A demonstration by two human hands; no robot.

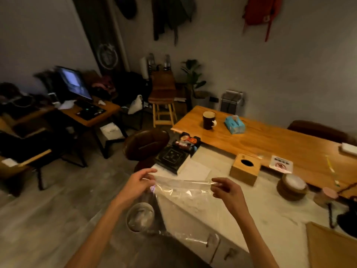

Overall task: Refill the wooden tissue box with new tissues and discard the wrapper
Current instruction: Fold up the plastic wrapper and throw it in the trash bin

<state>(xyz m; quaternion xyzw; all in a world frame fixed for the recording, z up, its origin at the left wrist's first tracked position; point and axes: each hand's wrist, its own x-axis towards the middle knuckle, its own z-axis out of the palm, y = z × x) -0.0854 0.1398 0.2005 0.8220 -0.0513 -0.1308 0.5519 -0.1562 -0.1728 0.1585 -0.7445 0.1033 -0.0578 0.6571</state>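
A clear plastic wrapper (183, 198) hangs stretched between my two hands over the front edge of the white counter. My left hand (138, 183) pinches its upper left corner and my right hand (226, 189) pinches its upper right corner. The wooden tissue box (244, 171), with a dark oval slot on top, stands upright on the counter behind my right hand, not touched. Below the wrapper on the floor stands a small round bin (140, 216) lined with plastic. A blue tissue pack (234, 124) lies far back on the wooden table.
The white counter (260, 215) meets a long wooden table (280, 144) holding a dark mug (209, 120). A black tray (172, 157), white papers, a round wooden container (291, 187) and a pink-lidded jar (325, 196) sit on the counter. A dark stool (146, 145) stands to the left.
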